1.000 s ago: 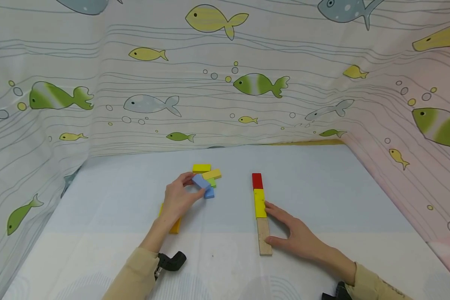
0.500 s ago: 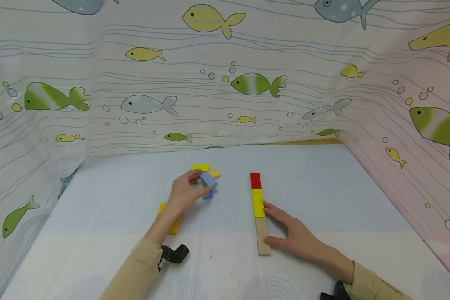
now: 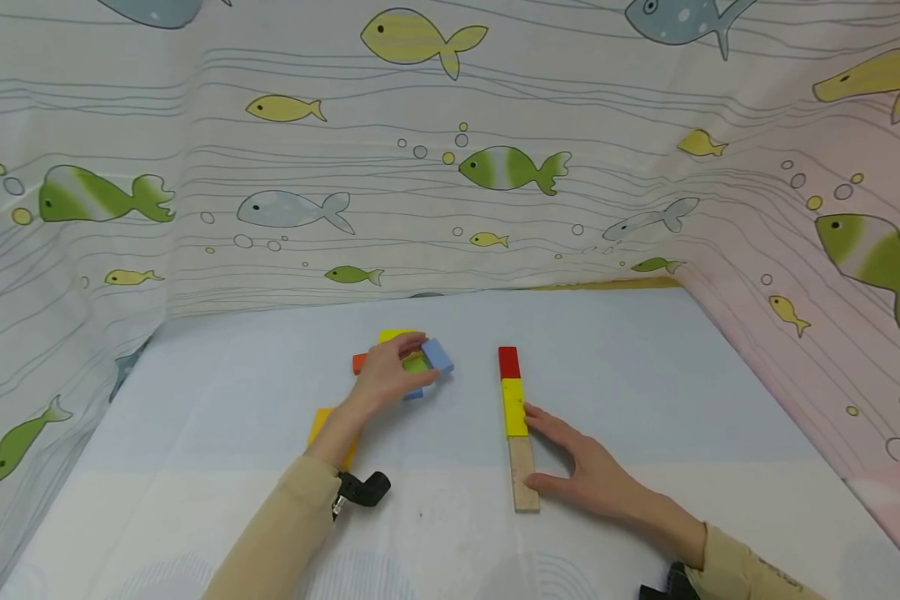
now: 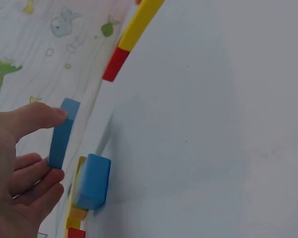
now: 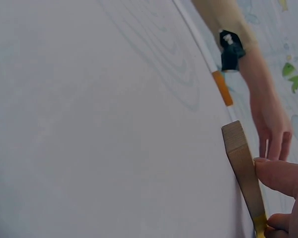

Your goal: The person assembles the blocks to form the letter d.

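My left hand [image 3: 390, 375] pinches a blue block [image 3: 438, 356] between thumb and fingertips, raised above a small pile of blocks. The left wrist view shows this blue block [image 4: 63, 136] apart from a second blue block [image 4: 95, 182] in the pile. To the right lies a straight row: a red block [image 3: 509, 362], a yellow part [image 3: 514, 407] and a plain wooden block [image 3: 523, 473]. My right hand [image 3: 592, 471] rests along the row's right side, its thumb touching the plain block and its fingers at the yellow part.
In the pile, partly hidden by the left hand, are a green block [image 3: 415, 363], a yellow block [image 3: 396, 335] and an orange-red block [image 3: 359, 364]. Orange-yellow blocks [image 3: 321, 421] lie behind the left forearm. A fish-print cloth [image 3: 420, 183] surrounds the white table [image 3: 645, 358].
My left hand has carried the blue block to the right across the pile, toward the row, uncovering the orange-red block. The right hand and the row have stayed in place.
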Tool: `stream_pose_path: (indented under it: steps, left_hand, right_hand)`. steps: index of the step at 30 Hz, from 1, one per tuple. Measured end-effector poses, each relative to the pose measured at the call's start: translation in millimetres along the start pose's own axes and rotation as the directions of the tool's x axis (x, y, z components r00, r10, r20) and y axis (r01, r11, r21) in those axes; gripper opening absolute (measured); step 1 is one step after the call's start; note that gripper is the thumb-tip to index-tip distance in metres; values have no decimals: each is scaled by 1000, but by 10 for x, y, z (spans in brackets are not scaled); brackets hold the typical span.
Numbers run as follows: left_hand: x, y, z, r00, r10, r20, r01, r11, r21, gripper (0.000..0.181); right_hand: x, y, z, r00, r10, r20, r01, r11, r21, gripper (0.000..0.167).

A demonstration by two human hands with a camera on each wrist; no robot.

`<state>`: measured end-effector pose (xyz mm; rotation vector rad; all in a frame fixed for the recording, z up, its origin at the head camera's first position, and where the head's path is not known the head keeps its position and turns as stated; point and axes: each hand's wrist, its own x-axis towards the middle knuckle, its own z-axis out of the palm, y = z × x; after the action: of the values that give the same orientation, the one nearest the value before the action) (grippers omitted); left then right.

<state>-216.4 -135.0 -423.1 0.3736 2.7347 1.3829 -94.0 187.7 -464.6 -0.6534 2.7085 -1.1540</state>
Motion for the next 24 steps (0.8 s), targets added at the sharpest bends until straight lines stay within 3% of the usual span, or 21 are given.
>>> stream_pose_path:
  steps: [9,14,24]
  left_hand:
    - [114,-14,98,996,39,85,-38,999,-14,63]
    - [164,-7,141,993,67,99,-67,998,-7,64]
    - [287,34,264,991,65,121,-64,998,-7,64]
  right_hand:
    - [-6,0,1,1000,-3,-8,3,1000,-12,81]
    - [-2,-2,3,1000,-4,-7,4,1000,-6,81]
    - [-2,-17,1,1000,12,-3,-12,1000,1,81]
